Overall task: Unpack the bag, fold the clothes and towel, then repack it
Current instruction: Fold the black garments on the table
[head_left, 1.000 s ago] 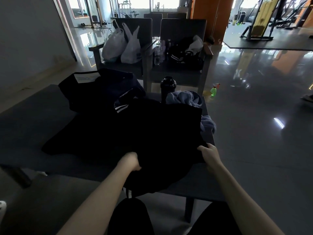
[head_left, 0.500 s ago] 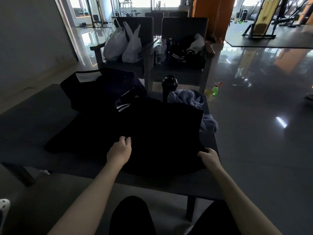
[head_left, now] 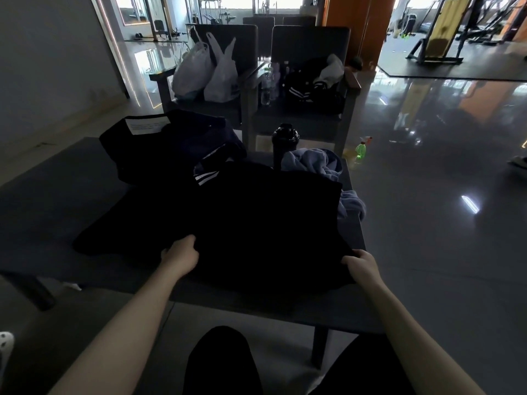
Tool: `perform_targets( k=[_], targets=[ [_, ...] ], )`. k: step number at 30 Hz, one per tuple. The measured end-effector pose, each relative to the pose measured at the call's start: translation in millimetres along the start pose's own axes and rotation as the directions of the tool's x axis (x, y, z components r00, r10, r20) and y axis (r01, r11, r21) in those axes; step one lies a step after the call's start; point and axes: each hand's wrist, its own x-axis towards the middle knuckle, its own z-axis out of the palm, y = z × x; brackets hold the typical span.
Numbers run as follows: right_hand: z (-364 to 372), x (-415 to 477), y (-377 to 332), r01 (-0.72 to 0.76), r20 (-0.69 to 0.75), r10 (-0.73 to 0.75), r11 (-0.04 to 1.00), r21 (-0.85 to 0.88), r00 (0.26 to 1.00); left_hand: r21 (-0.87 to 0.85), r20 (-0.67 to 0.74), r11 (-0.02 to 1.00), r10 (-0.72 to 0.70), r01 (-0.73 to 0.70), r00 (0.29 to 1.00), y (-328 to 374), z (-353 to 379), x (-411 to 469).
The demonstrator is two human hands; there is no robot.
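garment under inspection: black garment point(head_left: 271, 223), spread flat over the near right part of the dark table point(head_left: 51, 195), its near edge close to the table's front edge. left hand point(head_left: 179, 256) grips the garment's left side, fingers curled into the cloth. right hand point(head_left: 360, 266) grips the near right corner, fingers curled over the fabric; the fingertips are lost in the dark cloth. both forearms reach in from the bottom of the view.

dark bag point(head_left: 182, 155) with a white label lies slack at the far left of the table. striped garment point(head_left: 206, 177), white stripes on dark, shows between the bag and the black garment, touching both. blue-grey towel point(head_left: 313, 166) is bunched at the far right of the table, partly under the black garment's far edge. black bottle point(head_left: 285, 141) stands upright just behind the towel.

beyond the table: left chair point(head_left: 245, 38) holds white plastic bags point(head_left: 205, 72); right chair point(head_left: 310, 41) holds a dark pile of clothing point(head_left: 310, 89). green spray bottle point(head_left: 360, 149) stands on the floor point(head_left: 427, 223) to the right.
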Motion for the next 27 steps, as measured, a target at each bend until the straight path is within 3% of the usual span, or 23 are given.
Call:
perform_targets(
  k=[2, 10, 14, 20, 24, 27],
  targets=[
    [0, -3, -1, 0.000, 0.001, 0.000, 1.000, -0.010, 1.000, -0.023, 0.057, 0.999, -0.034, 0.036, 0.998, -3, -20, 2],
    [4, -24, -3, -0.011, -0.009, 0.010, 0.988, -0.156, 1.000, 0.240, 0.038, 0.956, -0.182, 0.168, 0.982, -3, -41, -10],
    [1, -35, -6, 0.007, 0.009, -0.004, 0.941, -0.339, 1.000, 0.312, -0.007, 0.937, -0.163, 0.157, 0.987, -1, -27, -19],
    [10, -25, -20, 0.107, -0.004, -0.131, 0.823, -0.557, 0.991, 0.076, -0.173, 0.994, 0.085, -0.072, 0.981, 15, -24, -3],
    [21, 17, -48, 0.205, 0.018, -0.228, 0.838, -0.506, 0.974, -0.033, -0.152, 0.995, 0.083, -0.089, 0.985, 51, -42, 39],
    [33, 56, -75, 0.230, -0.050, -0.276, 0.879, -0.419, 0.960, -0.099, -0.188, 0.993, 0.040, -0.059, 0.981, 78, -47, 75]
  ],
)
